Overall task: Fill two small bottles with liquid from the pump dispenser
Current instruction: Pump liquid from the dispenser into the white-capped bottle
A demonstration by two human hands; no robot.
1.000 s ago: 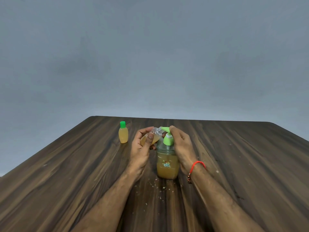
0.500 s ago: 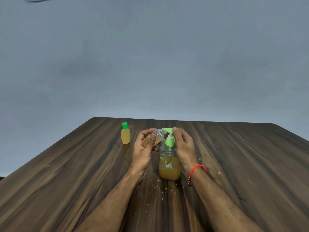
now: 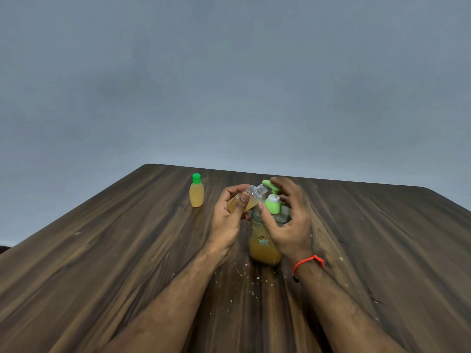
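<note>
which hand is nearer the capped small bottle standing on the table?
Left. The left hand, holding an uncapped bottle, is just beside the green-capped amber bottle; the right hand is farther, at the pump dispenser.

Matt dark wood-grain table (image 3: 127, 250); clear, seemingly plastic pump dispenser (image 3: 265, 240) with glossy green pump.

Dark wood-grain table (image 3: 102, 263), plain grey-blue wall (image 3: 229, 85), dim even light
</note>
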